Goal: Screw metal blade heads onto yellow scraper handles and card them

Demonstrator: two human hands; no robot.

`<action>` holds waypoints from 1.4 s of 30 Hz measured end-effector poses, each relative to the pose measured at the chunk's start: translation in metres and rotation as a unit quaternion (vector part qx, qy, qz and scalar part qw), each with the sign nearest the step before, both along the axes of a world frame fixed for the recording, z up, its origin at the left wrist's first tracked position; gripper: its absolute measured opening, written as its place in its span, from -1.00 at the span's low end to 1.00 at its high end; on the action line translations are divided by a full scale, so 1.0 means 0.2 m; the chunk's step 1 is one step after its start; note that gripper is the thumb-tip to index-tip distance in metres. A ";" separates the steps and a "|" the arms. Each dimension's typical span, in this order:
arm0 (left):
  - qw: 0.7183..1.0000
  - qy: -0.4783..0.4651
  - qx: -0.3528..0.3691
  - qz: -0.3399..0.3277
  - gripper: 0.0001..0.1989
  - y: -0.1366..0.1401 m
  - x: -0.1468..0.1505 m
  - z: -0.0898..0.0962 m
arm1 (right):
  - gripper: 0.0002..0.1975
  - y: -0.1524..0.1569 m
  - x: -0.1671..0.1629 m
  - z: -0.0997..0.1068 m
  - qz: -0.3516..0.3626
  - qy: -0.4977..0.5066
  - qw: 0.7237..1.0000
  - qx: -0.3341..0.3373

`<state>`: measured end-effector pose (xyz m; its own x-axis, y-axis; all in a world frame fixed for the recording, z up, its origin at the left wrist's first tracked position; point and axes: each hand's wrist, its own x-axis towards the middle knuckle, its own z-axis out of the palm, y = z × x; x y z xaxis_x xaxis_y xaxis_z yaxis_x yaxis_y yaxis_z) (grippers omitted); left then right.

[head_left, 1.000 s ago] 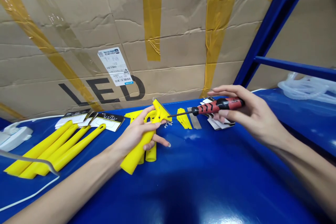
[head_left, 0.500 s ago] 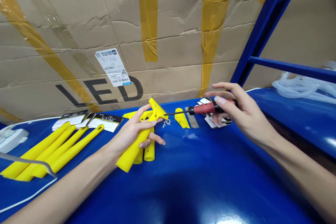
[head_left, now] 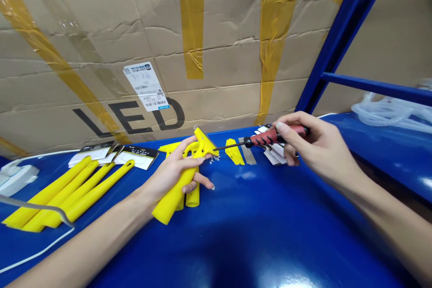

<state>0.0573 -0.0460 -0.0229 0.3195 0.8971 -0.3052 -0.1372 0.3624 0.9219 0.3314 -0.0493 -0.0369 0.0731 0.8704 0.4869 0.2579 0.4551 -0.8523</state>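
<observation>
My left hand (head_left: 180,166) is closed around a yellow plastic scraper (head_left: 172,195), whose wide head points up and away with a blade along its edge. In my right hand (head_left: 310,144) is a screwdriver (head_left: 266,138) with a red and black handle, held by thumb and fingers. Its dark shaft reaches left, and the tip meets the right end of the scraper head. Beneath my left hand lie other yellow scraper bodies (head_left: 193,195), partly hidden. Small screws (head_left: 214,159) lie just behind the tip on the blue table (head_left: 256,229).
Yellow flat pieces (head_left: 235,152) and grey metal blades (head_left: 248,152) lie behind the screwdriver, beside printed cards (head_left: 275,153). At left are several yellow handles (head_left: 84,198), more cards (head_left: 135,156) and a white cable (head_left: 40,252). A large cardboard box (head_left: 229,54) stands behind, with a blue metal frame (head_left: 337,45) at right.
The right fingers, spread and loose around the handle before, have closed on it, and the screwdriver handle has turned. The tip stays at the scraper head; the left hand has barely moved.
</observation>
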 end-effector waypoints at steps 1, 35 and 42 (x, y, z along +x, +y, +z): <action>1.000 -0.002 0.001 0.000 -0.20 0.00 0.00 0.00 | -0.77 0.00 0.00 0.00 0.000 -0.001 1.000 0.006; 1.000 0.024 0.004 -0.002 -0.15 -0.01 -0.04 -0.02 | -0.69 -0.01 -0.05 -0.03 0.019 0.014 0.999 -0.039; 1.000 0.027 0.017 0.000 -0.17 -0.04 -0.04 -0.02 | -0.61 -0.01 -0.07 -0.04 0.025 0.028 0.999 -0.026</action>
